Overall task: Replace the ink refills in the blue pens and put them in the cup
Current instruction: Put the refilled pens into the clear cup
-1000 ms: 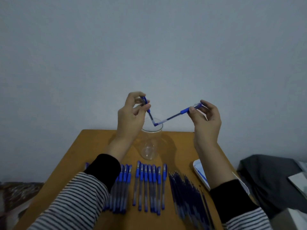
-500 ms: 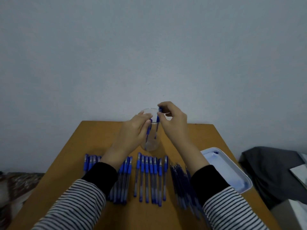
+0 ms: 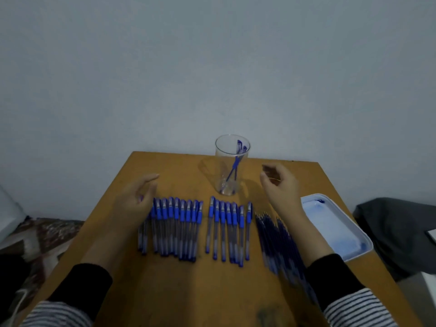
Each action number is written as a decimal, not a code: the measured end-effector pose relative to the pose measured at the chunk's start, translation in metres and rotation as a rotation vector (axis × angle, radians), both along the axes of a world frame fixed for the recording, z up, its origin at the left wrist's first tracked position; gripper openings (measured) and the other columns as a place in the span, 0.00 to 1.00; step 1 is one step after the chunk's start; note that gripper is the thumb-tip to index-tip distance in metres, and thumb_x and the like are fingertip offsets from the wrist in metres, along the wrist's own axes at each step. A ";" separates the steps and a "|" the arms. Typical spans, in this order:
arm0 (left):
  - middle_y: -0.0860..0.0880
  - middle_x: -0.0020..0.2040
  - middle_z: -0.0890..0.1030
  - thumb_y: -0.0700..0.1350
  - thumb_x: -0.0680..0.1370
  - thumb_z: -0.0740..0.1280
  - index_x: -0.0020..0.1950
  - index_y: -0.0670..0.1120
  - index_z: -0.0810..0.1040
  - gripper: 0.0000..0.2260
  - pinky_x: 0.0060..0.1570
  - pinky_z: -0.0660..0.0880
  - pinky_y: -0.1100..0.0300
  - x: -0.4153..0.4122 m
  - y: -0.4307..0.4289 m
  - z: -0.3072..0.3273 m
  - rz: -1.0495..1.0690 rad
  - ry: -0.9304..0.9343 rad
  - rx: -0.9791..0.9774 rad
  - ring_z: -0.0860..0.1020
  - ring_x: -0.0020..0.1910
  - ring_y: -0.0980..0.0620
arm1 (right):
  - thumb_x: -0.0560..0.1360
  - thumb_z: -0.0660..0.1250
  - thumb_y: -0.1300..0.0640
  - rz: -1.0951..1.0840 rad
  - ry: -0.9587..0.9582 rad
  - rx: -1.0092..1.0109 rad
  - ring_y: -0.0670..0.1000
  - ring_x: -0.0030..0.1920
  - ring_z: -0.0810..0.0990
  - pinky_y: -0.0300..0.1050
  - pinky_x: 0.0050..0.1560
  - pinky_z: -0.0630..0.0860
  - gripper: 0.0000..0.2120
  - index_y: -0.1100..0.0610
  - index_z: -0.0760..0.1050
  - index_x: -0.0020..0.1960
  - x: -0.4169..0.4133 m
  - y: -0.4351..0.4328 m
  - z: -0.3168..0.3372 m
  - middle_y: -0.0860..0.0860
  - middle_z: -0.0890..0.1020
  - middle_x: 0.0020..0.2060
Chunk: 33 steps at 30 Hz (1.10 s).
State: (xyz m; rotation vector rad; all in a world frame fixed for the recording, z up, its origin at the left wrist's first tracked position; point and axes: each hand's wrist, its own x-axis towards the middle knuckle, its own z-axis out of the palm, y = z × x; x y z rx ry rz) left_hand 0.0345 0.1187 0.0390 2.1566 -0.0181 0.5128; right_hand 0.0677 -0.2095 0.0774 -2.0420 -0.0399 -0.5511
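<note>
1. Head view, and both hands are off the work! The left hand [image 3: 135, 199] hovers low over the left end of the pen rows, fingers long and relaxed, thumb apart from them, nothing in it.
2. Over to the right hand [image 3: 280, 185]: it hangs above the desk [image 3: 179, 171] just right of the cup [image 3: 221, 166], fingers loosely curled, and it too holds nothing.
3. The cup is clear plastic and stands upright near the far edge of the desk, between the two hands.
4. Inside it, two blue pens [image 3: 236, 164] lean against the right side of the wall, caps up at the rim.
5. In front of the cup, the left row of pens [image 3: 177, 227] lies side by side, blue caps toward the cup. Its left end sits under the left hand.
6. A small gap, then the middle row of pens [image 3: 226, 230], laid the same way.
7. Right of that lies a loose bundle of dark blue refills [image 3: 276, 241], partly under the right forearm and blurred at the near end.
8. At the desk's right edge sits a pale tray [image 3: 337, 230], with a small blue mark at its far corner.
9. Black cuffs and striped sleeves [image 3: 354, 308] frame the bottom of the view.
</note>
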 end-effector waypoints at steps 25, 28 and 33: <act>0.61 0.81 0.54 0.72 0.64 0.74 0.79 0.61 0.57 0.49 0.80 0.51 0.48 -0.004 0.076 -0.015 -0.304 0.592 0.274 0.50 0.81 0.56 | 0.69 0.78 0.52 0.477 0.484 -0.451 0.44 0.62 0.71 0.41 0.66 0.67 0.26 0.50 0.77 0.66 0.006 -0.023 -0.036 0.41 0.74 0.60; 0.62 0.81 0.54 0.80 0.55 0.69 0.80 0.61 0.57 0.57 0.80 0.52 0.48 -0.003 0.076 -0.015 -0.323 0.588 0.268 0.50 0.80 0.57 | 0.69 0.78 0.52 0.488 0.483 -0.435 0.43 0.62 0.71 0.39 0.64 0.66 0.25 0.49 0.77 0.65 0.006 -0.023 -0.037 0.41 0.75 0.60; 0.58 0.81 0.57 0.76 0.54 0.74 0.80 0.57 0.61 0.58 0.75 0.59 0.53 -0.002 0.073 -0.012 -0.305 0.560 0.198 0.57 0.76 0.59 | 0.69 0.78 0.55 0.484 0.463 -0.343 0.43 0.61 0.72 0.37 0.62 0.67 0.23 0.49 0.78 0.63 0.005 -0.023 -0.037 0.40 0.75 0.58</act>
